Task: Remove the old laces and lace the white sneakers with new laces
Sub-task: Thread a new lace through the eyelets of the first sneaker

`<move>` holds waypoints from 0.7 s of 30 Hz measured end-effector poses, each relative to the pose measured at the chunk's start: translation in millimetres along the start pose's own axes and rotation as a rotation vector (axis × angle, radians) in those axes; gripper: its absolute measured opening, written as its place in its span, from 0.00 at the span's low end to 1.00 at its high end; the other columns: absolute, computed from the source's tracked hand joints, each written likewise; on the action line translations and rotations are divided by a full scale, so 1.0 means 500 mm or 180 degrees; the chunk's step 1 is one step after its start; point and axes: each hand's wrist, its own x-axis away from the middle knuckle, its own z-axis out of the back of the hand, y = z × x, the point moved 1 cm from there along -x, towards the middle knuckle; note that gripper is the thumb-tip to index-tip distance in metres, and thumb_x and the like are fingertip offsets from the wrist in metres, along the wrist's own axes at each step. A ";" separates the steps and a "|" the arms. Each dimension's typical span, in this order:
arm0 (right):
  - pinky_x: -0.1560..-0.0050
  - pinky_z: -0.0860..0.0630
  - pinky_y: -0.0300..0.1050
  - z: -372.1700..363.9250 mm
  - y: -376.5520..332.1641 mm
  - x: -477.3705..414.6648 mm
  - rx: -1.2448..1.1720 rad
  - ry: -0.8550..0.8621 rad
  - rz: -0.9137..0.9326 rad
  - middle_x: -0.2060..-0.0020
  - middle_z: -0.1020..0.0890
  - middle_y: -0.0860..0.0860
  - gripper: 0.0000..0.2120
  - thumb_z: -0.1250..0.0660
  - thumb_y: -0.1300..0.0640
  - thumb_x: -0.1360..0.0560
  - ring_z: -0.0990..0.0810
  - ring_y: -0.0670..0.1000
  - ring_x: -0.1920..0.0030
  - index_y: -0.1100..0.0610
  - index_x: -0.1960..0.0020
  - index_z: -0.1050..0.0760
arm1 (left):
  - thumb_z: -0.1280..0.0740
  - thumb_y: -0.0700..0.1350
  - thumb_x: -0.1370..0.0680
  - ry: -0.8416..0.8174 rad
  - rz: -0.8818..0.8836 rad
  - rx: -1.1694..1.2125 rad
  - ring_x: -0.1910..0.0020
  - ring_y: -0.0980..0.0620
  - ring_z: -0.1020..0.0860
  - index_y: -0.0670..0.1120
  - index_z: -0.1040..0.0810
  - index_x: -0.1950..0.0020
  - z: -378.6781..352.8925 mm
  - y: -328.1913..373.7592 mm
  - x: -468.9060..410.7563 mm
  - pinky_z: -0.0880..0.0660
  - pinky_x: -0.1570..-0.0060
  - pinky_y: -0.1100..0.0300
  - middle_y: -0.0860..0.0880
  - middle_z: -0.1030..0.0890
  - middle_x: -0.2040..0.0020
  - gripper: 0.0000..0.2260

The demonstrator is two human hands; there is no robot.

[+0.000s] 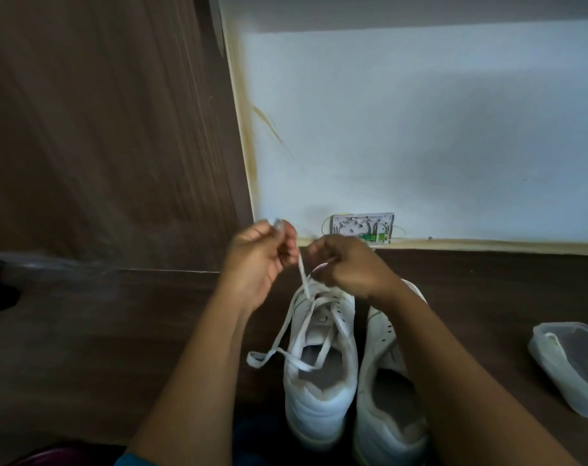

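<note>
The left hand pinches the raised end of a lace; the right hand pinches it near the toe of the left sneaker on the table. The lace hangs loose through few eyelets, and the right sneaker shows none, so most work seems left.

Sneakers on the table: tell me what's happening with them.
A person is working on a white pair standing side by side on the dark table. The left hand pinches a lace and holds it raised above the left sneaker, while the right hand grips it near the toe-end eyelets. The slack trails off that shoe's left side. The right sneaker shows no lace where visible. A plastic container lies to the right.
</note>
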 end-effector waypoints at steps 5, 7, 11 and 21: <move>0.67 0.27 0.38 -0.022 -0.013 0.009 -0.0086 0.0182 0.0361 0.69 0.19 0.61 0.06 0.33 0.66 0.26 0.26 0.45 0.73 0.67 0.60 0.19 | 0.43 0.37 0.19 0.0063 -0.0124 0.0009 0.70 0.55 0.25 0.40 0.23 0.57 0.011 -0.014 -0.009 0.27 0.69 0.67 0.46 0.22 0.67 0.11; 0.68 0.25 0.39 -0.011 -0.031 0.006 -0.1031 0.0825 0.0418 0.70 0.20 0.58 0.08 0.34 0.68 0.25 0.25 0.47 0.73 0.65 0.61 0.19 | 0.41 0.33 0.21 0.0071 0.0326 -0.0547 0.71 0.55 0.26 0.42 0.22 0.53 0.019 -0.035 -0.008 0.29 0.71 0.66 0.44 0.22 0.62 0.09; 0.68 0.25 0.39 0.001 -0.027 -0.004 -0.1363 0.1006 0.0356 0.69 0.19 0.53 0.09 0.35 0.64 0.23 0.23 0.46 0.72 0.62 0.62 0.20 | 0.37 0.34 0.22 -0.0893 0.0917 -0.1681 0.69 0.55 0.26 0.43 0.21 0.59 0.021 -0.061 0.006 0.28 0.69 0.66 0.48 0.21 0.67 0.09; 0.70 0.26 0.36 0.019 -0.020 0.000 -0.1661 0.1175 -0.0014 0.68 0.20 0.53 0.10 0.36 0.64 0.23 0.24 0.44 0.72 0.73 0.56 0.25 | 0.41 0.39 0.19 -0.0312 0.0249 -0.1496 0.73 0.54 0.29 0.42 0.25 0.67 0.011 -0.040 -0.001 0.32 0.73 0.65 0.47 0.23 0.69 0.17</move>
